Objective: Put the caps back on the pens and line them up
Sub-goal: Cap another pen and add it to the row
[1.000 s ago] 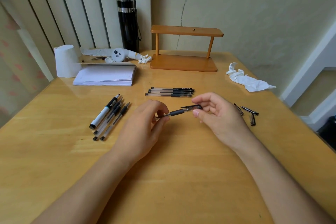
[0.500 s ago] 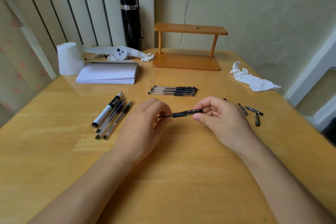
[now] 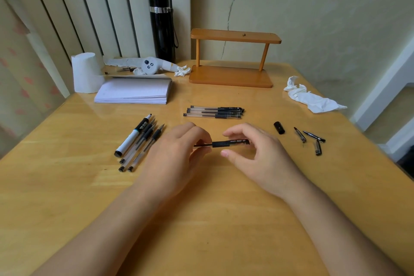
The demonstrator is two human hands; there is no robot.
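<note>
A second ago the cap (image 3: 238,141) sat loose at the tip of the pen (image 3: 220,143), held at an angle in the right hand (image 3: 255,154); half a second ago it was lined up with the barrel, and now it is seated on the end — pen and cap read as one straight black piece. The right hand's fingers (image 3: 233,132) have opened away from the cap, thumb below and forefinger above it, no longer pinching. A short black cap (image 3: 279,127), earlier hidden behind that hand, now shows on the worktop (image 3: 224,219).
</note>
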